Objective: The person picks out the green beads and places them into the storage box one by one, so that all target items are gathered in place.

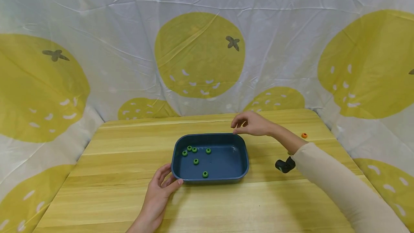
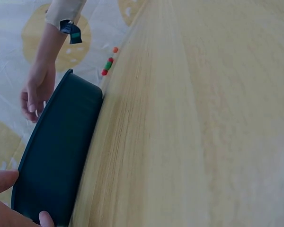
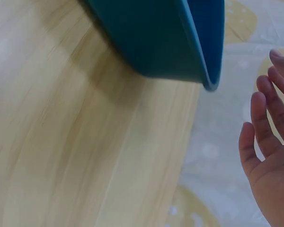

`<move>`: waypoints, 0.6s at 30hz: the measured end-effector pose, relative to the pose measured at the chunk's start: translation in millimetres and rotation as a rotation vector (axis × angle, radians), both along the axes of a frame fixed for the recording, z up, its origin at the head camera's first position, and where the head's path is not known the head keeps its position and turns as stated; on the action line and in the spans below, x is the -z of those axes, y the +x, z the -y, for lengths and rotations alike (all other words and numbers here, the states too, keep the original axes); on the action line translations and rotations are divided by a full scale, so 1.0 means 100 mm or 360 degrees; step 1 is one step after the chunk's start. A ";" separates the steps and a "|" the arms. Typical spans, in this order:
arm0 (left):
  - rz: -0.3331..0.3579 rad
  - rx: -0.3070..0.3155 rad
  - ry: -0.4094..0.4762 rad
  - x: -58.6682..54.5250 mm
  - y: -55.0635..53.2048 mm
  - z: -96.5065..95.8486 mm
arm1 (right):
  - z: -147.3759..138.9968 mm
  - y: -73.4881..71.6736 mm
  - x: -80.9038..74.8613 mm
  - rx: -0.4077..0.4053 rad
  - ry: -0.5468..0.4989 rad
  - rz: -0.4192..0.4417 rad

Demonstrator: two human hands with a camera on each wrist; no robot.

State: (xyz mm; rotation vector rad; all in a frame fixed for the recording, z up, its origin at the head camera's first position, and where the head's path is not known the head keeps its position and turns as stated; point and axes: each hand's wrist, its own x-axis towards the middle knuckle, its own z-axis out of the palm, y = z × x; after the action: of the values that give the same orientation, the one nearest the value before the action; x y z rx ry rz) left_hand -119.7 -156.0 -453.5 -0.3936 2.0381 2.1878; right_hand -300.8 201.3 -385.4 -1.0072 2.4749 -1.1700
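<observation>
A dark blue rectangular bin stands on the wooden table, several green beads scattered over its floor, mostly in the left half. My left hand grips the bin's front left corner, thumb at the front rim and fingers along the left end. Over the back right corner, my right hand hovers with loosely bent fingers. The right wrist view shows this hand's fingers spread, holding nothing, apart from the bin's rim.
An orange bead lies at the table's right. Beside it in the left wrist view sit red beads and a green bead, hidden in the head view. A black device hangs at my right sleeve. A lemon-patterned cloth surrounds the table.
</observation>
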 end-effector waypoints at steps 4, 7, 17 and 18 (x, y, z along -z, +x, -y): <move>-0.0001 -0.0001 0.0004 -0.01 0.00 0.00 | -0.12 0.02 0.01 0.0046 0.0000 -0.0007; -0.0003 0.0001 0.0000 0.00 0.01 0.00 | -0.22 0.03 0.02 0.0091 -0.0001 -0.0003; -0.0009 0.0001 0.0009 0.00 0.00 0.00 | -0.58 0.07 0.09 0.0261 0.0009 0.0027; -0.0011 0.0000 0.0011 0.00 0.00 0.00 | -0.62 0.08 0.09 0.0277 0.0012 0.0024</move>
State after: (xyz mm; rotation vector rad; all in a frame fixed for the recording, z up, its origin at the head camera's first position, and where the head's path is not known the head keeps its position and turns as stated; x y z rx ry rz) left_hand -119.2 -156.4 -453.0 -0.3857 2.0337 2.1988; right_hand -292.8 263.1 -394.4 -0.7910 2.5958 -1.2119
